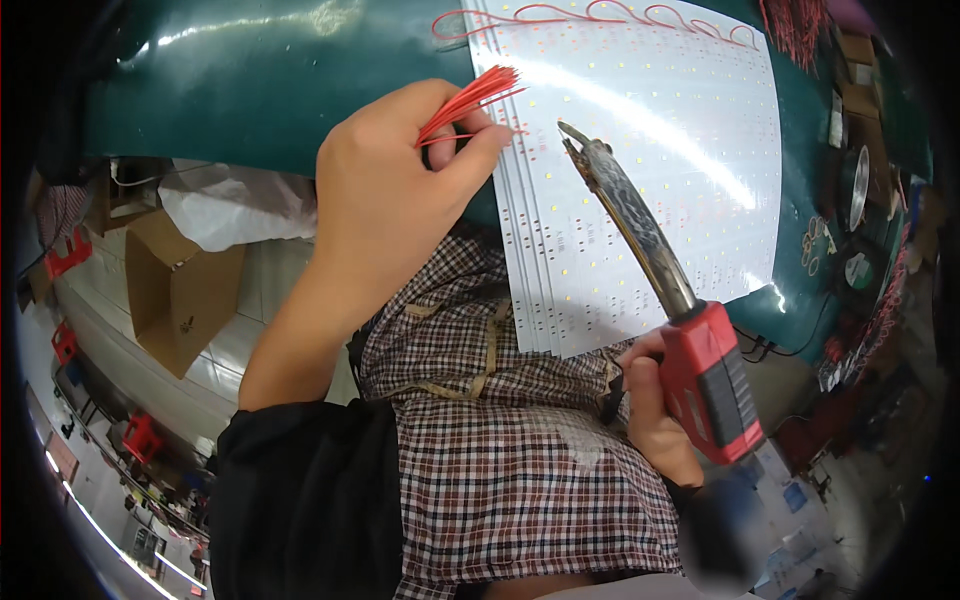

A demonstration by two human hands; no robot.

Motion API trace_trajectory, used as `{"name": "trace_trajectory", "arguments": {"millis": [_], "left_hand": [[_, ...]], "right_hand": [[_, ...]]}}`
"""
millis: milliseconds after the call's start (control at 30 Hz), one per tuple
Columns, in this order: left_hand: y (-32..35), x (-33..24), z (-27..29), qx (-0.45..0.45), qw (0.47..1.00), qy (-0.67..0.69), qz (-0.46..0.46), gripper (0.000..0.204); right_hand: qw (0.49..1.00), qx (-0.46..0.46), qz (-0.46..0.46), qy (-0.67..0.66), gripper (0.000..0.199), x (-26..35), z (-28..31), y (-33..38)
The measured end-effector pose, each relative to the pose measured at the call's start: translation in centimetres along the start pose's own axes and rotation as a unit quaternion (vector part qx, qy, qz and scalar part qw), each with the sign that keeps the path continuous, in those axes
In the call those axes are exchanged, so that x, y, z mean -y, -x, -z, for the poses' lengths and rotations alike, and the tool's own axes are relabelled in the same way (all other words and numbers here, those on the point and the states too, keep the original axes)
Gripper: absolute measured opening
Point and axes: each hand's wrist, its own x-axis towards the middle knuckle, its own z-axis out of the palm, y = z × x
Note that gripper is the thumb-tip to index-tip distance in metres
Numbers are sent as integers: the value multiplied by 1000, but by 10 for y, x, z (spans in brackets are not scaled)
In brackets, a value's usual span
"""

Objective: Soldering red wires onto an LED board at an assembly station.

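Note:
My left hand (395, 180) pinches a bundle of short red wires (470, 100), with one wire end held out toward the edge of a white LED strip panel (650, 150). My right hand (650, 410) grips the red handle of a soldering iron (640, 225). Its dark metal tip points up at the panel edge, just right of the wire end and not touching it. The panel lies on a dark green table (260, 80). Red wires looped along the panel's far edge (600, 20) are attached there.
A checked apron or shirt (500, 440) covers my lap below the table edge. An open cardboard box (175, 290) and white plastic sheet (235, 210) sit on the floor at left. Tools, rings and more red wires (850, 200) crowd the table's right side.

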Motion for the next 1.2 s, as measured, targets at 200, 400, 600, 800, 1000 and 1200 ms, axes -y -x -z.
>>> {"name": "trace_trajectory", "arguments": {"millis": [200, 400, 600, 800, 1000, 1200], "left_hand": [[1, 1, -10, -50, 998, -21, -39, 20], [3, 1, -11, -55, 996, -33, -59, 23], [3, 1, -11, -60, 995, -42, -69, 16], [4, 2, -12, -67, 993, -58, -81, 14], [4, 2, -10, -67, 993, -54, -84, 15], [5, 1, -8, -48, 995, -51, -72, 14]], "right_hand": [[999, -34, 36, 13, 23, 0, -15, -5], [995, -33, 92, 5, 7, -4, -16, -13], [997, -37, 74, 0, 23, -3, -17, -13], [998, -31, 58, -5, 22, -6, -18, -9], [999, -23, 29, 13, 20, -3, -3, -2], [996, -66, 55, -29, 20, 2, -12, -5]]}}
